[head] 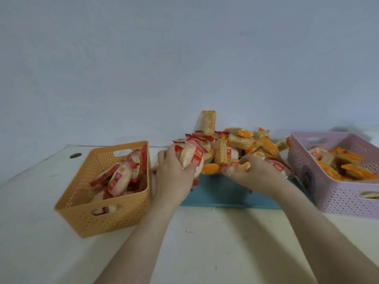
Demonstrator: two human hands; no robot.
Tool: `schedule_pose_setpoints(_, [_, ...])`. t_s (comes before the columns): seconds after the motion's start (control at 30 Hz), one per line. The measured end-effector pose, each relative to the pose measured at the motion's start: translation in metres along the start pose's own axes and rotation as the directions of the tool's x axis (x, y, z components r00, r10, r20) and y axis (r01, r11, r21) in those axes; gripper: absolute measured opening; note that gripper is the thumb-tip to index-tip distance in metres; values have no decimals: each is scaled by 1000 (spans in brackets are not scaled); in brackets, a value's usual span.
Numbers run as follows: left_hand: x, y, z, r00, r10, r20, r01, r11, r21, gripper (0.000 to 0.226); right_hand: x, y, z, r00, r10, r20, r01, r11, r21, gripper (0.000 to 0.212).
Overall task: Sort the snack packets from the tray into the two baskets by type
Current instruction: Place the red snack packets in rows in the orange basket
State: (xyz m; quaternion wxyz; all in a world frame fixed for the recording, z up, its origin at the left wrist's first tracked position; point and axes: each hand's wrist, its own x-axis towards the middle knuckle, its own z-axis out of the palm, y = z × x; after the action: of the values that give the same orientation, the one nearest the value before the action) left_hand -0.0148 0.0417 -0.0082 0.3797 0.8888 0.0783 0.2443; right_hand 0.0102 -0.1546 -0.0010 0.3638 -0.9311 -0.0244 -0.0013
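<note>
A blue tray (229, 198) in the middle holds a heap of snack packets (244, 144), some red-edged, some orange-edged. My left hand (174, 173) grips a stack of red-edged round cracker packets (192, 155) at the tray's left end. My right hand (254, 173) is closed on a red-edged packet (235, 166) at the front of the heap; it looks blurred. The orange basket (114, 220) on the left holds red-edged packets (121, 175). The pink basket (338, 198) on the right holds orange-edged packets (352, 167).
Everything stands on a white table (205, 242) against a pale wall. A round cable hole (75, 155) sits at the table's back left. One orange-edged packet (207, 123) leans upright on the wall behind the heap.
</note>
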Motion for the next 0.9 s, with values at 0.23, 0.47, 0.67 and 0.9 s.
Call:
schedule_pose_setpoints(0.23, [4, 10, -25, 995, -49, 84, 81, 901, -427, 29, -4, -69, 19, 981, -141, 131, -26, 579, 815, 29])
schedule_pose_setpoints(0.47, [25, -5, -106, 964, 71, -257, -168, 912, -375, 41, -16, -175, 66, 946, -321, -49, 221, 525, 822, 32])
schedule_pose_setpoints(0.67, [48, -47, -140, 999, -5, -34, 10, 990, 140, 61, -6, -190, 91, 873, -471, 125, 377, 814, 442, 36])
schedule_pose_setpoints(0.9, [-7, -30, -99, 951, 271, 147, -294, 940, 173, 31, 12, -124, 98, 922, -377, 92, 347, 907, 240, 36])
